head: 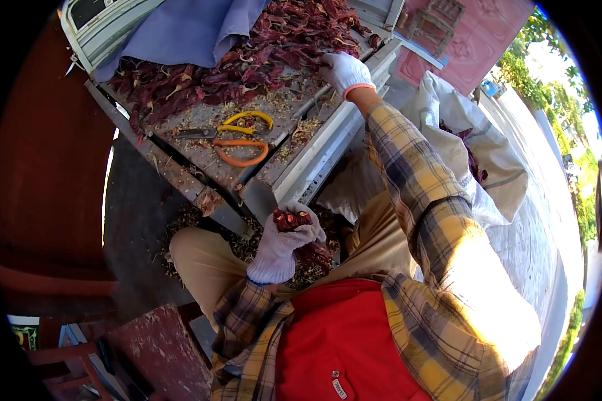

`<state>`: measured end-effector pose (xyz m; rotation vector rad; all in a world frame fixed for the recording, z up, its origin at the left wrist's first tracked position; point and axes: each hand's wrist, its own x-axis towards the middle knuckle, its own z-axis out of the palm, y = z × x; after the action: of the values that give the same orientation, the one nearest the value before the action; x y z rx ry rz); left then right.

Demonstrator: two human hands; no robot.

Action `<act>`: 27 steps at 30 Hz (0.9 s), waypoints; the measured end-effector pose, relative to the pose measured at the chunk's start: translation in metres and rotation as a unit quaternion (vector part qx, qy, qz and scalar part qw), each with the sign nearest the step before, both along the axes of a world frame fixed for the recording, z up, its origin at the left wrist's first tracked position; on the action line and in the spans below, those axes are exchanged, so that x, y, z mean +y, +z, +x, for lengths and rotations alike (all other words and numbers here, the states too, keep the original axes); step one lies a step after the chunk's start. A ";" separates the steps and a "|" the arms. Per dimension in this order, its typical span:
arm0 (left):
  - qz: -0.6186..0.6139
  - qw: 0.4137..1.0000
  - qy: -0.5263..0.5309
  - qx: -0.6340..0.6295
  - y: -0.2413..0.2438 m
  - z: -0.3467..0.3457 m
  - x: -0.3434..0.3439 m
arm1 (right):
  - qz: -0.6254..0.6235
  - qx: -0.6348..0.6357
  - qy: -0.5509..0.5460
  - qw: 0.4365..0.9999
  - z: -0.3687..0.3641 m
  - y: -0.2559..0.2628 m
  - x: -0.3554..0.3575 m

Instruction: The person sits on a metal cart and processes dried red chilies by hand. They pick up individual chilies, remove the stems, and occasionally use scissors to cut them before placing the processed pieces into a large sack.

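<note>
My left hand, in a white knit glove, is closed around a bunch of dried red chili peppers above my lap; cut-looking ends show at the top and tips hang below. My right hand, also gloved, reaches to the right edge of a heap of dried red chilies on a metal truck bed. Its fingertips touch the heap, and whether they grip a chili cannot be told. Scissors with one yellow and one orange handle lie on the bed among scattered seeds.
A blue-grey cloth covers part of the heap. At the right stands a white woven sack with chilies inside. Stems and debris litter the ground between my knees. A small wooden chair is near a pink tiled wall.
</note>
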<state>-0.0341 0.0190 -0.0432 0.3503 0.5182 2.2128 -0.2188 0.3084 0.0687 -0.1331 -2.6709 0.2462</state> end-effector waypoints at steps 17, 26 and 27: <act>0.005 0.996 0.071 -0.059 0.033 0.007 0.017 | -0.440 0.091 0.141 0.882 0.207 0.000 -0.060; -0.056 0.973 0.208 -0.079 0.030 -0.006 0.030 | -0.310 0.059 0.297 0.901 0.236 -0.038 -0.093; 0.004 0.979 0.187 -0.085 0.016 -0.010 0.031 | -0.317 0.053 0.305 0.896 0.235 -0.040 -0.093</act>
<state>-0.0444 0.0498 -0.0269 0.0658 0.5145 2.5793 0.0162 0.2155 0.0282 0.5159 -2.3410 1.2748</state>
